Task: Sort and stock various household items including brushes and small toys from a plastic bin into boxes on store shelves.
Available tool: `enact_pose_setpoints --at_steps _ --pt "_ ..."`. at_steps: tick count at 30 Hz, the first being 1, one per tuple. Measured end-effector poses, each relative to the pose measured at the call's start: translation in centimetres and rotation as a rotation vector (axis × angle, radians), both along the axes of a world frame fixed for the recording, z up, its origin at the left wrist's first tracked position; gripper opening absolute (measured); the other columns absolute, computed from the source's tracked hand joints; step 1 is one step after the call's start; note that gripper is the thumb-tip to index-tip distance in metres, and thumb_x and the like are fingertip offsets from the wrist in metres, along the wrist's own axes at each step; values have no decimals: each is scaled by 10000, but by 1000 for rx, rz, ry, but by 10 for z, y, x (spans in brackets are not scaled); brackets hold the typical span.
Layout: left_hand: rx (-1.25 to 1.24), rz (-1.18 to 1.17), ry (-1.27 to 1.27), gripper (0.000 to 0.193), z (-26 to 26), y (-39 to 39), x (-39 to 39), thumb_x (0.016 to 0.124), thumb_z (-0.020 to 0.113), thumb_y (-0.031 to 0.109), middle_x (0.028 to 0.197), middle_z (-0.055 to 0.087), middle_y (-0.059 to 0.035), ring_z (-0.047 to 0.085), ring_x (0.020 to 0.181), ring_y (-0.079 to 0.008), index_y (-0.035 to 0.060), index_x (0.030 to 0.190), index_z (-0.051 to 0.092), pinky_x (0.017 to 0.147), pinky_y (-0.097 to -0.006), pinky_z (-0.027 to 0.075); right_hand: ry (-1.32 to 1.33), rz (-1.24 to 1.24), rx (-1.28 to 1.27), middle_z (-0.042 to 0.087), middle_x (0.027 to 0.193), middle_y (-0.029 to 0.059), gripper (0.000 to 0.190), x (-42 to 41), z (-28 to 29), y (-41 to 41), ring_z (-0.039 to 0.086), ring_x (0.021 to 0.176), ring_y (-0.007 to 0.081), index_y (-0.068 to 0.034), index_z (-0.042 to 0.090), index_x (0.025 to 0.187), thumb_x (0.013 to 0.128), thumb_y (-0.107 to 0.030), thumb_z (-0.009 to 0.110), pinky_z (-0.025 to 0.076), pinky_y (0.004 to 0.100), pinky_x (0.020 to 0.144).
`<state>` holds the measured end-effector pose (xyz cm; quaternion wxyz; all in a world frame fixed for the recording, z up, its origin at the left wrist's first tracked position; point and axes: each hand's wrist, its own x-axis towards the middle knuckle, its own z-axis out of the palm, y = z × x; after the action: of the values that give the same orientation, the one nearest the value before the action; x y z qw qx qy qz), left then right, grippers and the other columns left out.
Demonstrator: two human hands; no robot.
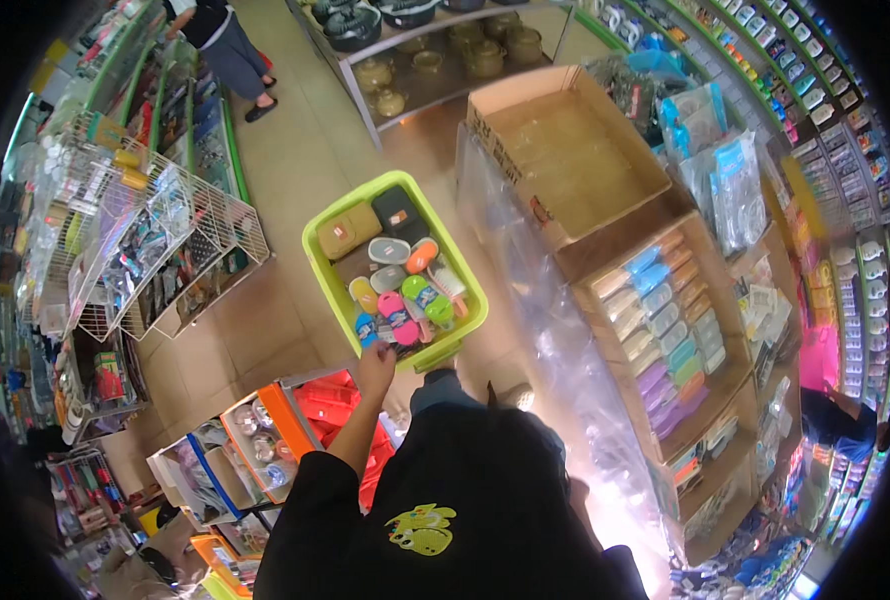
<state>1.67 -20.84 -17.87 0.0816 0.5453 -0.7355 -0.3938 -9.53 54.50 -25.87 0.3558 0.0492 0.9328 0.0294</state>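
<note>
A lime-green plastic shopping basket (477,296) is in front of me. My left hand (377,365) is at its near left corner, with the fingertips next to a blue labelled item (367,328); the fingers' grip is hidden. Inside lie a tan case (347,229), a black case (400,214), a pink item (398,316), a green item (428,300), an orange oval item (422,256), a yellow one (364,295), a grey one (389,250) and a white-bristled brush (447,280). My right hand is out of view; only part of that forearm shows at my side.
On the right, a cardboard box (565,142) stands by trays of wrapped goods (662,322) and plastic sheeting (550,330). Left are wire racks (182,255) and boxes of small goods (265,435). A shelf of pots (445,64) stands ahead. People (227,52) are at both sides.
</note>
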Motion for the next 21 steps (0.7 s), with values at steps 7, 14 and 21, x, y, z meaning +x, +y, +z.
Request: enact_pose_setpoints --at_steps 7,14,21 --pt "-317 -394 139 466 39 -51 -68 777 709 115 1095 572 -179 576 1001 -363 73 1232 616 870 -450 477 217 -765 -681 690 755 81 196 -32 116 -256 647 598 134 -46 709 1046 917 -189 673 486 255 496" --pt "-475 -980 113 775 66 -71 -143 647 795 159 1398 457 -206 400 1337 -473 198 1383 553 1090 -576 363 168 -706 -656 690 793 92 194 -20 166 -316 653 631 142 -53 708 1083 927 -148 646 493 264 532" --pt "-399 -1138 94 871 52 -89 -154 520 867 204 1293 519 -138 445 1316 -360 188 1335 558 1088 -597 336 127 -959 -505 683 752 92 199 53 153 -283 655 624 154 -29 706 1029 901 -177 671 494 272 504"
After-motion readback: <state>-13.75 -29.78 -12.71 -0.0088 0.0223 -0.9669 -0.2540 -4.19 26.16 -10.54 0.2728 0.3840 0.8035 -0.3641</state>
